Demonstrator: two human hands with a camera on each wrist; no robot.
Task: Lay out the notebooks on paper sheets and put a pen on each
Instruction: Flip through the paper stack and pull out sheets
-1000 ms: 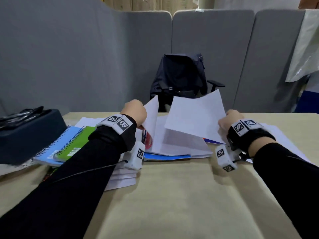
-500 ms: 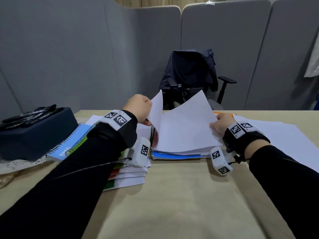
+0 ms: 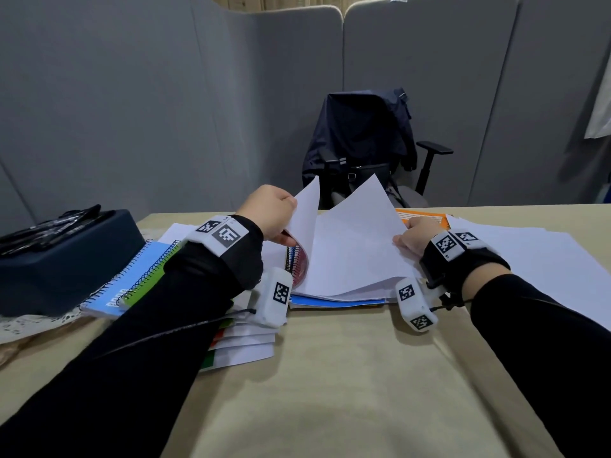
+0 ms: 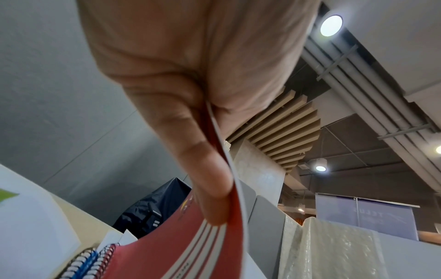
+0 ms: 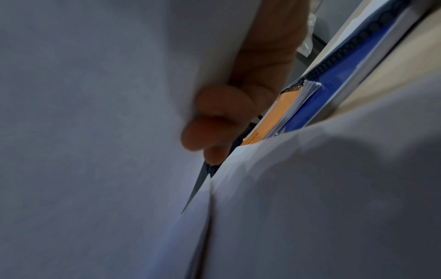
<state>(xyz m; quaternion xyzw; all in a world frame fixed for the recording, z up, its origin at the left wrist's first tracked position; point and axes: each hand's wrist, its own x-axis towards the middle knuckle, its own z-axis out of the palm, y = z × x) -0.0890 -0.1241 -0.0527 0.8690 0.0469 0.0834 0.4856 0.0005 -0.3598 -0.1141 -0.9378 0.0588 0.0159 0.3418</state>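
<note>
Hands: your left hand (image 3: 269, 213) pinched the red notebook cover (image 4: 167, 251) together with a raised white sheet (image 3: 305, 219), thumb against fingers. Your right hand (image 3: 411, 238) had its fingers (image 5: 214, 120) curled round the edge of the lifted paper sheet (image 3: 353, 246).

Task thing: the paper sheet stood tilted up between your two hands, its right edge in your right hand and its left part leaning toward your left. It rose off the pile of sheets and spiral notebooks (image 3: 330, 297) that lay just beyond both wrists.

Deciding relation: the sheet's long axis ran roughly from one hand to the other, and your right hand alone held it. To my eye, freeing it from the pile called for a pull toward your right, where more loose sheets (image 3: 529, 259) lay flat on the table (image 3: 330, 391).

Left of your left hand: the blue and green notebooks (image 3: 139, 276) lay overlapped, and beyond them the dark box of pens (image 3: 59, 246).

Views: only the left wrist view showed the cover's red face and white stripes and the thumb on it. Only the right wrist view showed the orange notebook (image 5: 274, 115) and a blue one (image 5: 339, 79) just past your fingertips.
</note>
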